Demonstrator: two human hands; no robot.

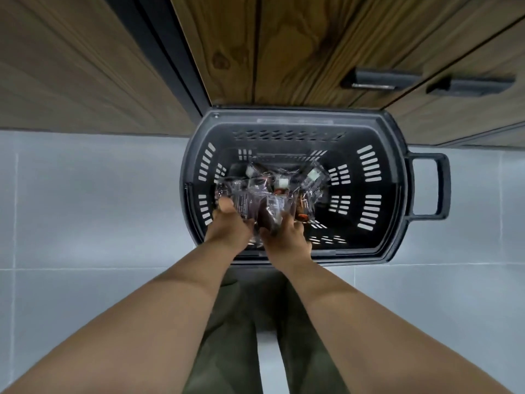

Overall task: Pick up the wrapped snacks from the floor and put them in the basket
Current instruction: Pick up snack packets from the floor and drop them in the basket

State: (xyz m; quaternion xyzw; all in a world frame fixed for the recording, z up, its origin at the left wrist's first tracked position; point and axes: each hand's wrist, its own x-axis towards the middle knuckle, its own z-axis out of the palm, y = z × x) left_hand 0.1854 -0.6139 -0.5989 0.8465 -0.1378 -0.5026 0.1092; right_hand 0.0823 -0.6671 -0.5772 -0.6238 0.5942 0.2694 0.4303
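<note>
lowering the bunch into the basket (298, 116) is the step now, i think. the basket sits on the floor (85, 209), pushed up against the cupboard (298, 52). both hands are over the basket, near its close side. the left hand (227, 224) and the right hand (285, 237) hold a bunch of snacks (255, 204) between them, with fingers curled round the shiny wraps. the bunch hangs inside the rim, above the bottom. some wraps with white bits lie further in. i cannot tell if they rest on the bottom or are part of the bunch.

to do it well, bring the hands lower and more to the middle before letting go, so nothing slips over the close rim. open both hands together. the wraps look slippery and may cling, so shake them off softly.

the legs (235, 322) stand just behind the basket. the grip (441, 189) sticks out on the right, away from the hands. two dark pulls (380, 79) sit on the cupboard doors. i think nothing is in the way.
</note>
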